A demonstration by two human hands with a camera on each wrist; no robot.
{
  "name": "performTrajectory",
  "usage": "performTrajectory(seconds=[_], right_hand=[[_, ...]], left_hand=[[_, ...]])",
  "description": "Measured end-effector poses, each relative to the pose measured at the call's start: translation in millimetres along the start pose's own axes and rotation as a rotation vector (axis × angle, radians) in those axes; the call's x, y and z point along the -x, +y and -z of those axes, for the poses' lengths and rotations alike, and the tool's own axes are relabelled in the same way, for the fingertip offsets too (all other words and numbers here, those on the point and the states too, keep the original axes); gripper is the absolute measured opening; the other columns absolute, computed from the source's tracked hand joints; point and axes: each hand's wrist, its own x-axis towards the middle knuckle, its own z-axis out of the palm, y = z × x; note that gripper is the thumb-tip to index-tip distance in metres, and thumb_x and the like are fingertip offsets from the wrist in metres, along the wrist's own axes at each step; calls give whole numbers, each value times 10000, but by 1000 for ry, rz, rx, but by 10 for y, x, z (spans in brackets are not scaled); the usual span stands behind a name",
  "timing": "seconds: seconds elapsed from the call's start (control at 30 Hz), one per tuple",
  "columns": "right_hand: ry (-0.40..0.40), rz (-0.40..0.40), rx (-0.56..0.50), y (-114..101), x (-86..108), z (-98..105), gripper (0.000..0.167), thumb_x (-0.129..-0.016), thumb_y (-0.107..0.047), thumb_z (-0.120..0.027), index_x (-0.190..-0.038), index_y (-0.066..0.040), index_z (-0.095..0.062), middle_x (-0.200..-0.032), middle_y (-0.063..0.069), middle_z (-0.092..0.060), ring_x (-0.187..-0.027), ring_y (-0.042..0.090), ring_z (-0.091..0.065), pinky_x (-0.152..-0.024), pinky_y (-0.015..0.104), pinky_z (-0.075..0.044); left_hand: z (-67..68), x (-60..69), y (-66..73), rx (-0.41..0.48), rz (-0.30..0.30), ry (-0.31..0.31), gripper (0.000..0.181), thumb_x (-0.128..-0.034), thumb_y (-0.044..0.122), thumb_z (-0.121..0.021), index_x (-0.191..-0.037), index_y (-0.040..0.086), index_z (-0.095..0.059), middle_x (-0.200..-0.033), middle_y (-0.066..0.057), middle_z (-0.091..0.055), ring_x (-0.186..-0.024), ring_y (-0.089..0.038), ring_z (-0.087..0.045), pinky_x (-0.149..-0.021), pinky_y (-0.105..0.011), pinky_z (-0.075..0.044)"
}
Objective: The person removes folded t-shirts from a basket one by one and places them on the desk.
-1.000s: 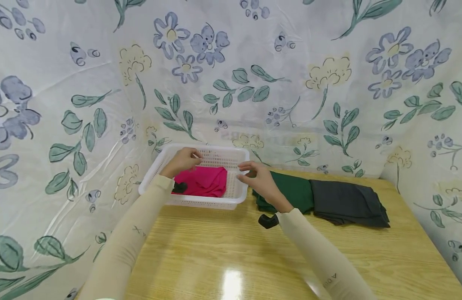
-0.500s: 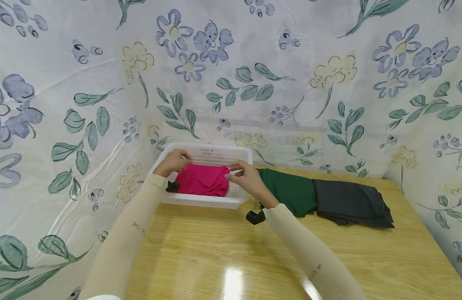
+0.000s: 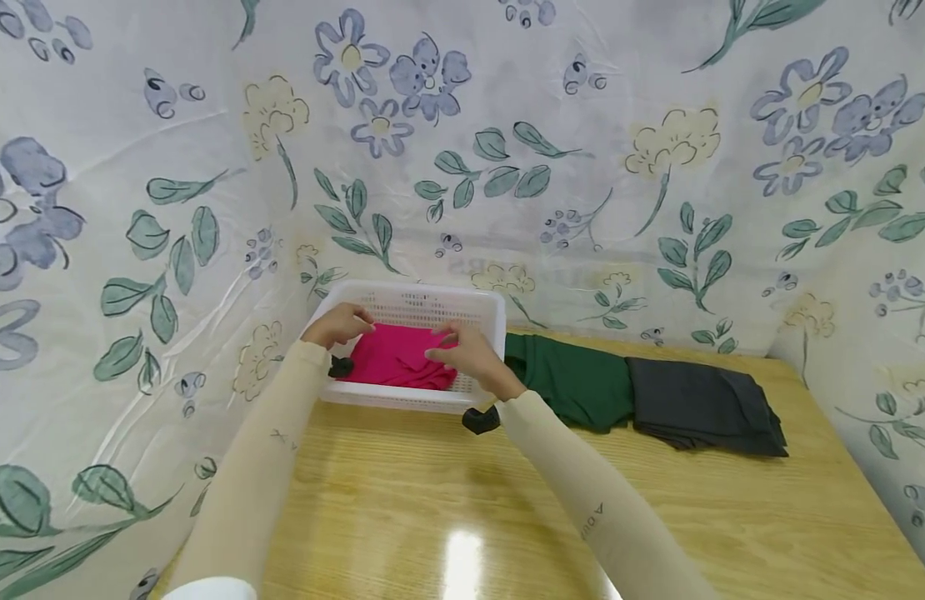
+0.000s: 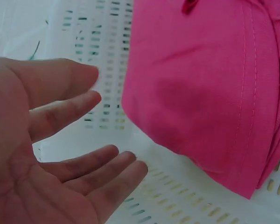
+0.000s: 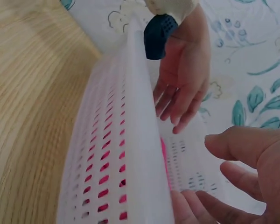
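Observation:
A folded pink garment (image 3: 402, 354) with stitched seams lies in a white perforated plastic basket (image 3: 402, 400). My left hand (image 3: 337, 323) is at the garment's left side, inside the basket. In the left wrist view its fingers (image 4: 114, 179) are loosely spread, with a gap between them and the pink fabric (image 4: 191, 98). My right hand (image 3: 470, 354) reaches over the basket's right part, thumb and fingers apart. From the right wrist, the right hand (image 5: 266, 172) appears just beyond the basket wall (image 5: 102, 154); whether its lower fingertips touch the garment is hidden. Neither hand grips anything.
Right of the basket, a folded green garment (image 3: 582, 379) and a folded dark grey garment (image 3: 706, 404) lie side by side on the wooden table (image 3: 432, 492). A floral-patterned sheet (image 3: 507, 167) hangs behind and to the left, close to the basket.
My right hand has moved left, from the basket's right edge to above the garment's right side. My left hand has shifted slightly left and away from over the garment. The garment stays in the basket.

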Motion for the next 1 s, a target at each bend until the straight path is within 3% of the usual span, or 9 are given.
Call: performTrajectory(seconds=[0.13,0.23,0.33,0.43,0.53,0.63,0.73,0.87,1.0], right_hand=[[-16,-28,1,-8,-60,-79,435,-970,-151,-726,-1362,-18,-595,-1221,153,-631,-1073,410,-670,-931,494,-562],[-20,-47,56,-11,-92,-125,430,-980,-149,-703,-1372,-10,-591,-1165,125,-647,-1038,367,-667,-910,461,-568],[-19,-95,127,18,-102,-183,415,-977,-149,-697,-1363,-28,-604,-1146,92,-645,-964,273,-622,-867,403,-547],[-12,-138,141,38,-108,-206,414,-964,-134,-702,-1350,-18,-607,-1207,97,-637,-1002,225,-559,-885,390,-518],[2,-157,108,60,-120,-210,422,-958,-131,-705,-1342,4,-595,-1295,117,-617,-1116,259,-549,-956,425,-508],[13,-189,36,100,-146,-203,432,-951,-137,-714,-1332,5,-567,-1282,100,-599,-1112,243,-543,-953,411,-510],[7,-253,-76,157,-193,-189,416,-933,-113,-723,-1277,33,-541,-1105,50,-575,-846,174,-511,-782,325,-497],[10,-336,-194,191,-249,-150,376,-910,-110,-726,-1205,18,-531,-906,29,-494,-584,161,-304,-595,289,-348],[22,-381,-274,179,-268,-106,207,-893,-148,-744,-986,-77,-573,-1049,21,-513,-741,202,-427,-680,328,-409]], left_hand=[[-5,-97,-14,-37,33,-30,417,-1016,143,-576,-1358,-90,-521,-1189,-222,-524,-929,-277,-484,-792,-371,-457],[-20,-157,-27,-50,60,-74,413,-1010,149,-603,-1347,-77,-524,-1046,-161,-503,-834,-223,-452,-727,-337,-438],[-56,-163,-64,-41,83,-115,425,-1002,156,-630,-1347,-67,-520,-1053,-158,-527,-884,-241,-507,-756,-360,-501],[-54,-156,-73,-34,85,-138,437,-999,153,-633,-1352,-68,-499,-1168,-207,-536,-1007,-302,-540,-836,-431,-541],[-34,-158,-68,-25,87,-150,427,-1000,148,-632,-1347,-62,-500,-1230,-222,-513,-1051,-320,-524,-870,-469,-533],[-28,-168,-48,-11,89,-167,436,-997,147,-640,-1355,-58,-499,-1214,-209,-494,-1029,-305,-499,-845,-451,-522],[-38,-181,-38,-12,82,-189,459,-991,149,-650,-1372,-59,-499,-1222,-210,-494,-1033,-299,-492,-826,-432,-520],[-51,-190,-37,-23,65,-211,478,-980,139,-659,-1382,-65,-500,-1262,-228,-484,-1032,-298,-489,-827,-438,-523],[-50,-187,-35,-38,74,-209,455,-967,118,-677,-1357,-58,-521,-1199,-193,-488,-958,-259,-480,-775,-384,-504]])
